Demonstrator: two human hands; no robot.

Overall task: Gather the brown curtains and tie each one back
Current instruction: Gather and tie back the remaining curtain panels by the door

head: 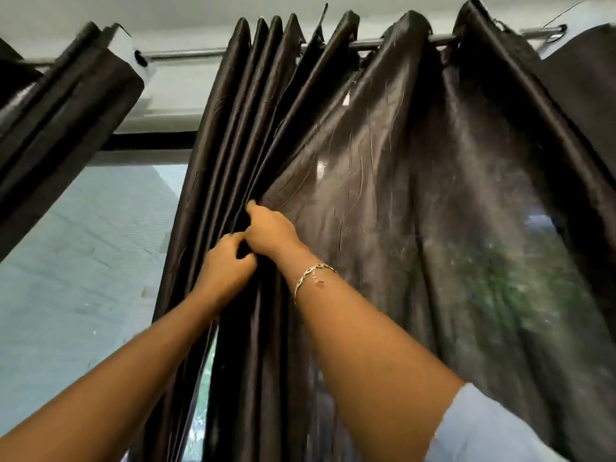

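At the window (83, 261), left hand (226, 265) and right hand (271, 231) pinch pleats of the glossy dark-brown satin curtain (383, 195).
Likely soft, light, slippery; best gripped around bunched folds.

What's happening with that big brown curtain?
A person is gathering the brown curtain that hangs from the rod. The left hand and the right hand both pinch its folds. Its left part is bunched into pleats; its right part hangs spread out. No tie shows on it yet.
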